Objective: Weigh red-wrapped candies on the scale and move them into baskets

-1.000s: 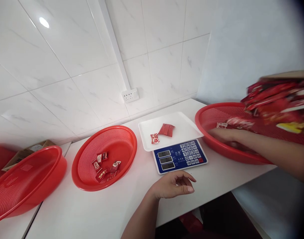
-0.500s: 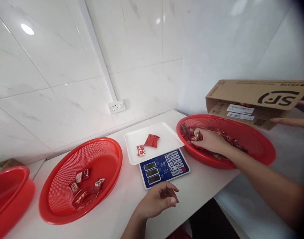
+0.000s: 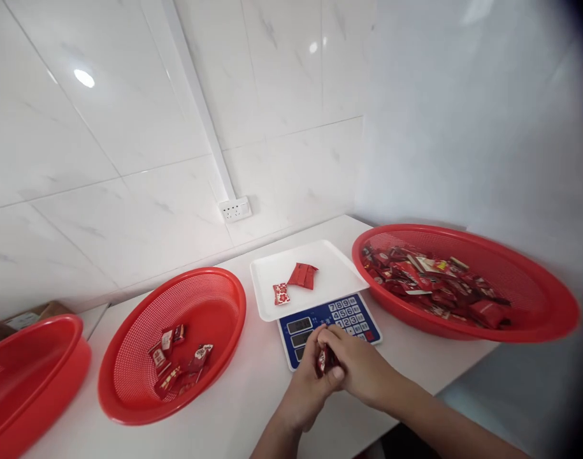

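Note:
My left hand [image 3: 301, 390] and my right hand [image 3: 365, 368] meet in front of the scale's keypad, fingers curled together. Between them shows part of a red wrapped candy [image 3: 323, 361]; how many they hold is hidden. Behind them stands a blue digital scale [image 3: 315, 313] with a white tray [image 3: 265, 303]. On the tray lie a dark red packet [image 3: 302, 275] and a small red-and-white wrapped candy [image 3: 281, 294]. A red basket [image 3: 396, 319] at the right holds a heap of red wrapped pieces [image 3: 439, 287].
Left of the scale, a red basket [image 3: 129, 408] holds several wrapped candies [image 3: 169, 373]. Another red basket [image 3: 57, 389] stands at the far left, with cardboard [image 3: 43, 312] behind it. A socket [image 3: 234, 209] is on the tiled wall.
My right hand has come out of the right basket and over to my left hand, bringing candy. The cardboard box and another person's hand have gone from view. The view has shifted slightly.

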